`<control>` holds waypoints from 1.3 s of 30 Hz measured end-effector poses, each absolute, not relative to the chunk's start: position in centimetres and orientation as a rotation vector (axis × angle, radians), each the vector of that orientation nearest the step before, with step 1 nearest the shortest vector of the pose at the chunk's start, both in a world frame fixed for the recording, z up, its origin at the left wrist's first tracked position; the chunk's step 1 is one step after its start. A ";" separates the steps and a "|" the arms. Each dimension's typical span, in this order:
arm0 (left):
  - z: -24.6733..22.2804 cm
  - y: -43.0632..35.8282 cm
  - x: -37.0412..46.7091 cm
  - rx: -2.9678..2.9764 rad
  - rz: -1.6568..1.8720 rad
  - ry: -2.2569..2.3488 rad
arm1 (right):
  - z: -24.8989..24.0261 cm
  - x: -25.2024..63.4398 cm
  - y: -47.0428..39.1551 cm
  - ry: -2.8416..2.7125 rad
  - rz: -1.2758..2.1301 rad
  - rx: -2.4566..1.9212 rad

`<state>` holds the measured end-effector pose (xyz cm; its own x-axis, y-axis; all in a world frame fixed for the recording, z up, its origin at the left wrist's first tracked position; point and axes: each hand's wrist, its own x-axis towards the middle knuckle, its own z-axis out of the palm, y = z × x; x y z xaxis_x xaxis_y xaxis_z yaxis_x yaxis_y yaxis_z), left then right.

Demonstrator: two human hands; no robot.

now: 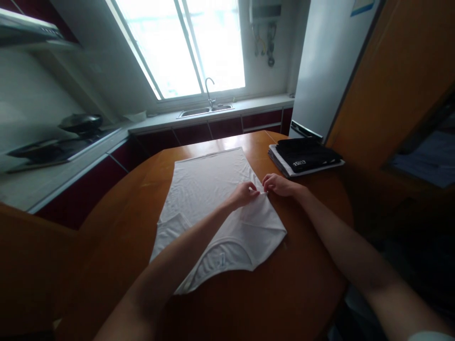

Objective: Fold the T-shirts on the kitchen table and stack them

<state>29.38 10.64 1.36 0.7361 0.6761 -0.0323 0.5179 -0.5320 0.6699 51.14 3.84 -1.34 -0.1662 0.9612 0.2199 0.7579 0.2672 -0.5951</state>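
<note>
A white T-shirt (pixel 206 184) lies spread on the wooden table, its neckline towards me and its hem at the far side. My left hand (pixel 245 194) reaches across the shirt, fingers closed on the cloth near its right edge. Just to the right, my right hand (pixel 279 184) pinches the same edge, and the fabric is drawn up into a small peak between the two hands. The sleeve on the right side is folded in on the body; part of the left sleeve and shoulder is hidden under my left forearm.
Folded dark clothes (pixel 305 154) are stacked at the table's (pixel 142 189) back right. Beyond the table run a counter with a sink (pixel 206 111) and, on the left, a stove with pans (pixel 80 123). A fridge (pixel 323 61) stands at the right.
</note>
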 end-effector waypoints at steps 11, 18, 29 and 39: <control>1.6 9.9 28.8 2.668 0.386 0.998 | 0.0 50.7 3.1 -2.005 0.466 -1.583; 2.3 7.7 28.4 2.917 0.570 0.877 | 0.1 50.0 3.2 -1.965 0.398 -1.665; 2.7 1.6 25.0 3.029 0.341 -0.270 | 0.4 49.6 3.1 -1.976 0.351 -1.693; 2.4 1.1 26.1 3.069 0.302 -0.439 | 0.0 49.4 3.1 -1.973 0.334 -1.707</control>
